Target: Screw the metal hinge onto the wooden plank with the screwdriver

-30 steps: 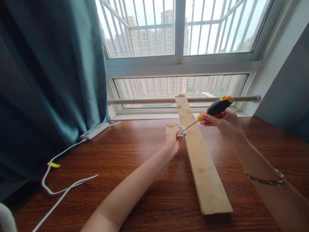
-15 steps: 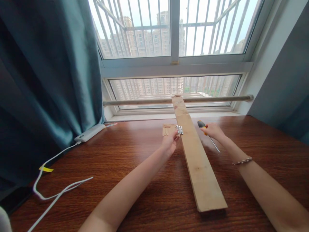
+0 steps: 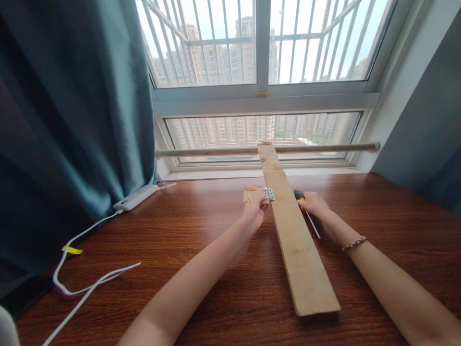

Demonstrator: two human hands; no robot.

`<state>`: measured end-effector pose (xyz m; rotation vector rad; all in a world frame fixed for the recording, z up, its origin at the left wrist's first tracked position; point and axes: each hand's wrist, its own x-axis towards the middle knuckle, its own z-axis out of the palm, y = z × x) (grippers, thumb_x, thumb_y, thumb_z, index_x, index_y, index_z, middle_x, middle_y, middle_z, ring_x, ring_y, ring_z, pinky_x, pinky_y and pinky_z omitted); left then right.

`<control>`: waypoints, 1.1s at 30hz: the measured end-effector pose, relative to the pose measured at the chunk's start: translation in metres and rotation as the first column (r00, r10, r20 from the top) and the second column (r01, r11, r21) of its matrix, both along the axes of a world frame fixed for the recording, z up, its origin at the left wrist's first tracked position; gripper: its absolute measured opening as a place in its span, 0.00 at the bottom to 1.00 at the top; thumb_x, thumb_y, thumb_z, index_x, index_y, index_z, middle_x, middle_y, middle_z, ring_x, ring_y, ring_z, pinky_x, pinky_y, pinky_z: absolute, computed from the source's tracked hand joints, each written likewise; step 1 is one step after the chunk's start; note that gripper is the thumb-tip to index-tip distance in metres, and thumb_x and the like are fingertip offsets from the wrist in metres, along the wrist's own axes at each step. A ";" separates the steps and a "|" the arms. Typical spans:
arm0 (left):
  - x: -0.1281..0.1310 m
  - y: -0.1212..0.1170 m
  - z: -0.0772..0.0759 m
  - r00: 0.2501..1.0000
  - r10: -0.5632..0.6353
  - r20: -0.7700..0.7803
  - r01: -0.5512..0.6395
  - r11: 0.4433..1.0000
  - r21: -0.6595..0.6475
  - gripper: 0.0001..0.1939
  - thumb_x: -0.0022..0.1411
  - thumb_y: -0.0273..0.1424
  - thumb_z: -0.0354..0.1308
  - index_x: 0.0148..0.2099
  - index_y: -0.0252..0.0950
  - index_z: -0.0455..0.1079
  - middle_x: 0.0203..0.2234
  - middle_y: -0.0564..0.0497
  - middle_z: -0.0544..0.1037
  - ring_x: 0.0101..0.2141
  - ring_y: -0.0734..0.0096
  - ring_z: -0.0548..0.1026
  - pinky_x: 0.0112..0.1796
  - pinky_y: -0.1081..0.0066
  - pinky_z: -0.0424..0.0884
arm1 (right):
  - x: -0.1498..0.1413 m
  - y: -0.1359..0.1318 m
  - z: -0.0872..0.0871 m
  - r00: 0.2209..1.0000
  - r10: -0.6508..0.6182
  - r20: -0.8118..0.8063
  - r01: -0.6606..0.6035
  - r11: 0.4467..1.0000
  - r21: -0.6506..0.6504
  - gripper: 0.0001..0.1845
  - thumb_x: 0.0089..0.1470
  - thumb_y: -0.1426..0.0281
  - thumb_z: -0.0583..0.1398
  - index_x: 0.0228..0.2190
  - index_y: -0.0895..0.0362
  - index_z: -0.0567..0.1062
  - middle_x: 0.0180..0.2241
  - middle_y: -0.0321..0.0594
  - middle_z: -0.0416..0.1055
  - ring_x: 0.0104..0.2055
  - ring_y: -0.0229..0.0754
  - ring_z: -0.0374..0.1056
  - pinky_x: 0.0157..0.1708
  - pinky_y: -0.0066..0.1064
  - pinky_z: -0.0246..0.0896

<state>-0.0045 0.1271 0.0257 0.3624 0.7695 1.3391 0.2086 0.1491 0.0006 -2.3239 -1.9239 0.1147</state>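
- The left hand point(image 3: 254, 212) pinches a small, pale, flat wooden piece point(image 3: 252, 193) at its near right corner, thumb on top, beside the hinge.
- A silver metal hinge point(image 3: 269, 193) with visible holes bridges the small piece and the left edge of a long, pale, flat wooden board point(image 3: 299, 245).
- The long board runs from the near side of the reddish-brown wood-grain counter point(image 3: 201, 226) toward the window; its far end overlaps a pale horizontal rail point(image 3: 216, 152) in view, though whether they touch cannot be told.
- The right hand point(image 3: 314, 203), wearing a braided brown bracelet point(image 3: 355, 243), is closed around a screwdriver with a black-and-yellow handle and metal shaft point(image 3: 298, 194).
- The screwdriver is just right of the board, apart from the hinge, its shaft pointing back toward the person; whether it rests on the counter is unclear.
- At left, a white oblong device point(image 3: 137, 197) with a white cable point(image 3: 86, 229) lies near a dark teal curtain point(image 3: 79, 120).
- A barred, grey-framed window point(image 3: 216, 62) stands behind.
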 end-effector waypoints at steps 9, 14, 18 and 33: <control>0.000 0.001 -0.001 0.999 0.026 0.048 -0.026 1.000 0.009 0.13 0.53 0.10 0.54 0.31 0.32 0.69 0.27 0.49 0.78 0.27 0.75 0.75 0.27 0.78 0.70 | 0.001 0.000 -0.003 1.000 -0.001 -0.004 0.001 1.000 -0.006 0.23 0.53 0.59 0.56 0.40 0.67 0.76 0.40 0.62 0.74 0.44 0.57 0.72 0.36 0.35 0.63; 0.001 0.003 -0.002 0.998 0.029 0.055 -0.029 1.000 0.006 0.12 0.53 0.10 0.54 0.30 0.31 0.69 0.28 0.48 0.77 0.26 0.76 0.74 0.26 0.79 0.68 | 0.001 0.001 -0.005 1.000 -0.026 -0.004 0.026 1.000 -0.015 0.26 0.54 0.55 0.55 0.41 0.65 0.75 0.41 0.60 0.74 0.44 0.56 0.72 0.35 0.34 0.63; 0.001 0.000 0.003 0.998 0.030 0.057 -0.030 1.000 -0.004 0.12 0.53 0.10 0.55 0.30 0.31 0.70 0.26 0.48 0.76 0.25 0.77 0.73 0.25 0.80 0.67 | 0.000 -0.004 0.000 0.998 -0.057 0.007 0.057 0.998 -0.002 0.29 0.55 0.50 0.53 0.41 0.64 0.75 0.40 0.60 0.74 0.43 0.58 0.72 0.36 0.37 0.63; 0.001 0.000 -0.001 0.996 -0.031 0.083 0.025 0.997 0.069 0.11 0.53 0.11 0.55 0.31 0.30 0.73 0.28 0.47 0.78 0.27 0.77 0.74 0.30 0.79 0.68 | -0.088 0.004 0.042 0.757 0.466 -0.458 -0.249 0.854 0.457 0.13 0.47 0.63 0.62 0.33 0.56 0.80 0.30 0.38 0.77 0.31 0.40 0.70 0.30 0.27 0.58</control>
